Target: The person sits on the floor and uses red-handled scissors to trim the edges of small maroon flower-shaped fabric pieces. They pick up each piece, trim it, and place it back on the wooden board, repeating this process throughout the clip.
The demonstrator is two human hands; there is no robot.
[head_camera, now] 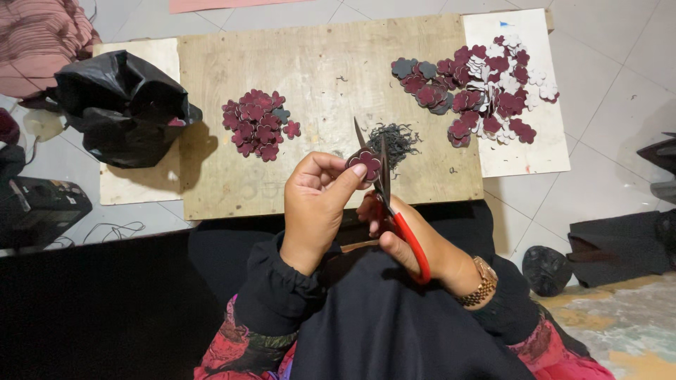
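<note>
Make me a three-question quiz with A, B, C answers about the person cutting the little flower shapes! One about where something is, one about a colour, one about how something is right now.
1. Where is the black plastic bag?
A. At the left end of the wooden board
B. On the person's lap
C. Under the white sheet

2. What colour are the handles of the scissors?
A. Blue
B. Red
C. Yellow

3. How are the scissor blades now?
A. Shut flat on the board
B. Open, by the flower piece
C. Lying in the trimmings pile

Answers:
1. A, the bag sits at the board's left end, beside the smaller pile of flower shapes.
2. B, red handles show in the right hand.
3. B, the two blades spread apart next to the piece pinched by the left hand.
</note>
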